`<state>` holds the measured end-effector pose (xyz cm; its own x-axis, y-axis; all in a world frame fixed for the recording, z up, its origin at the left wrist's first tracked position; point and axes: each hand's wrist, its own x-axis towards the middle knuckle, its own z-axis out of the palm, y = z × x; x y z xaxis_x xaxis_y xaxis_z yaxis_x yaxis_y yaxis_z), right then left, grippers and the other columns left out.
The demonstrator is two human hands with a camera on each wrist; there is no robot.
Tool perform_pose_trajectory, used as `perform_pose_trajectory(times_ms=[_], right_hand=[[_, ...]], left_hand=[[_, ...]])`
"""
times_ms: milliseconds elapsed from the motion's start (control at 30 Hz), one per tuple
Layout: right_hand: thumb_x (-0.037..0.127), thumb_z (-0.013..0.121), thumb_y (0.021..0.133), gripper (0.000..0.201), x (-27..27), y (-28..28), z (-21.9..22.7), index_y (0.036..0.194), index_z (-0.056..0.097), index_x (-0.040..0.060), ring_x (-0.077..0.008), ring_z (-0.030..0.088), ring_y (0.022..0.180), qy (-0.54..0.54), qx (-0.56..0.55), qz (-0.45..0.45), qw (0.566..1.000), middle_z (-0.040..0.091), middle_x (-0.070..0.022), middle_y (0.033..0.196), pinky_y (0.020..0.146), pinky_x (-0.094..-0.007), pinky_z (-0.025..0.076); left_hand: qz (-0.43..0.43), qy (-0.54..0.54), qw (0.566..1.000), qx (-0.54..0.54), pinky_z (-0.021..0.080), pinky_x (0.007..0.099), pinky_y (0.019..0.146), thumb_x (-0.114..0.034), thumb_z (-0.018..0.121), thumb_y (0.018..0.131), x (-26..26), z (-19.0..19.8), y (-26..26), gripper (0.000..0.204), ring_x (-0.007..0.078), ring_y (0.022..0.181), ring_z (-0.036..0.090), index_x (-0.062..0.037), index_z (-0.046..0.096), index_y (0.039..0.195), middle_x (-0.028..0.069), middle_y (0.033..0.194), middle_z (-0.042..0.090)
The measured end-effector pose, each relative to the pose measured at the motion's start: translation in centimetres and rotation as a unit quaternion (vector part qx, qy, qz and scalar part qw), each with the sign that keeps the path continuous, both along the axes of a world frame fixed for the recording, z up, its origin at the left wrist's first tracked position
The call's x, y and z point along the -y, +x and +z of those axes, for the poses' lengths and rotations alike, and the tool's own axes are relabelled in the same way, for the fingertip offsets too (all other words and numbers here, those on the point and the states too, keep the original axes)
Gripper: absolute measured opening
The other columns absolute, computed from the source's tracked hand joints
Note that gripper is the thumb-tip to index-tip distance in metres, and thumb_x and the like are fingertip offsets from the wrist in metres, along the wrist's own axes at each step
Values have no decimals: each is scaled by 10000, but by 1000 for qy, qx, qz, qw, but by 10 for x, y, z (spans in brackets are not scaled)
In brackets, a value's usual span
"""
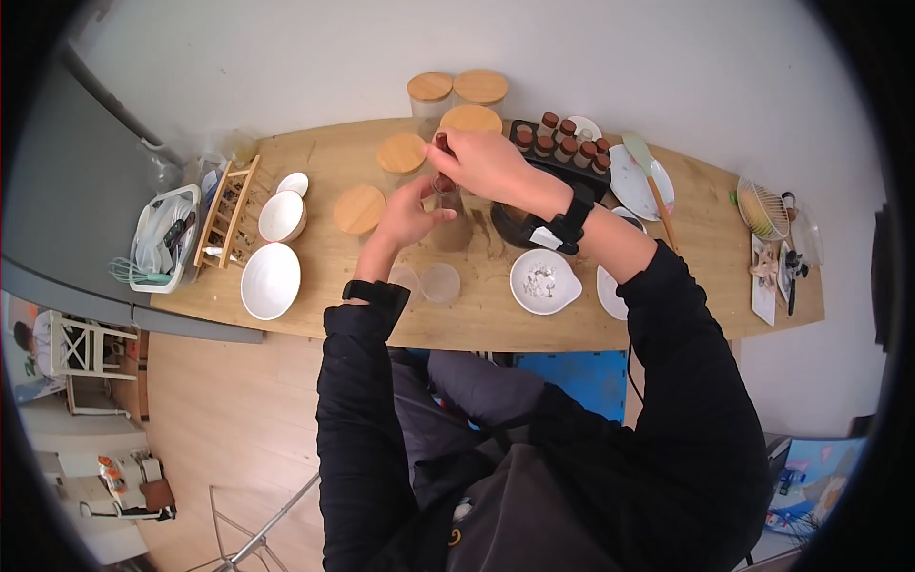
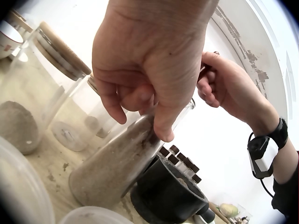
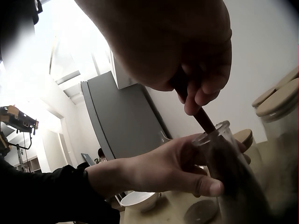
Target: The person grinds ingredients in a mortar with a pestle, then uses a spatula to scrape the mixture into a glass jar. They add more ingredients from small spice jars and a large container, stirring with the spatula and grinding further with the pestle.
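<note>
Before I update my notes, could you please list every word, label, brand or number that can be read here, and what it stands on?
None can be read.
White bowl, left wrist view: red mark, too small and blurred to read.
Dark top: yellow curl, too small to identify as a character.
Glass bottle in the left hand: no label discernible.

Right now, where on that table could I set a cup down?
Bare wood shows between the big white bowl and the nearest wooden lid, and between the spatula and wire basket. It's crowded around the left hand and right hand: tall bottle, jars, black pot, black rack.
</note>
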<state>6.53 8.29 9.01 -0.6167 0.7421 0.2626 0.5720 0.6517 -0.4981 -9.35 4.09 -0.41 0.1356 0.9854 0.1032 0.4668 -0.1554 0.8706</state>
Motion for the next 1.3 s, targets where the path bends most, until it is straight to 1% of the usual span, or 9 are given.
perform_pose_trajectory(times_ms=[67,267,400,600,733,900,967,1200,1300], right_hand=[[324,493,937,334,7,2,7,878,593,11,-285,617,614,6,-13,-3,1000,633,-110,664,569,-369,470],[305,529,919,283,12,11,-18,907,611,35,-272,617,659,0,-36,35,999,639,-111,739,585,-358,469],[308,521,921,295,10,10,-26,880,608,29,-276,606,640,13,-53,35,998,621,-109,697,581,-355,464],[314,493,922,345,18,10,21,884,614,-7,-302,633,638,-26,-37,-15,999,640,-139,673,581,-391,487],[319,488,928,347,6,7,-14,866,607,-1,-292,622,623,-16,-25,13,999,633,-119,653,573,-381,477],[319,497,930,341,18,9,19,848,602,6,-285,616,620,-43,-37,-30,998,640,-99,662,594,-366,472],[320,496,931,343,12,9,-9,857,607,4,-279,618,628,-27,-31,12,999,639,-104,671,597,-359,474],[265,532,913,270,24,16,2,942,635,17,-265,635,694,-36,-52,35,997,660,-122,796,627,-343,488],[250,522,891,265,19,23,-27,949,646,23,-293,635,696,-19,-76,76,994,658,-144,795,634,-371,490]], left_hand=[[1,-42,999,11,433,355,912,-116,765,723,5,10,2,506,234,1079,580,-50,576,1187,88,1137,643],[11,-61,998,-8,438,357,945,-110,774,719,8,17,4,548,246,1176,545,-45,556,1217,103,1178,624],[-5,-26,1000,9,443,360,940,-116,777,718,3,3,1,554,253,1179,544,-43,553,1219,104,1178,624],[4,-27,1000,-13,439,361,940,-137,778,715,6,9,2,514,253,1142,561,-37,573,1176,107,1158,632],[-4,-22,1000,-9,437,362,939,-141,778,711,3,3,1,509,253,1114,572,-35,576,1166,108,1142,637],[14,-43,999,-19,446,369,936,-133,775,715,6,8,1,510,272,1162,550,-35,571,1172,115,1154,630],[-8,-21,1000,15,449,373,937,-137,775,717,4,4,0,509,281,1176,541,-39,571,1174,121,1157,628],[9,-39,999,-13,449,372,943,-141,778,715,3,2,-1,513,277,1177,541,-61,576,1180,127,1175,619],[6,-45,999,-9,451,371,939,-149,781,712,3,5,-1,521,273,1180,540,-63,576,1183,127,1186,613]])
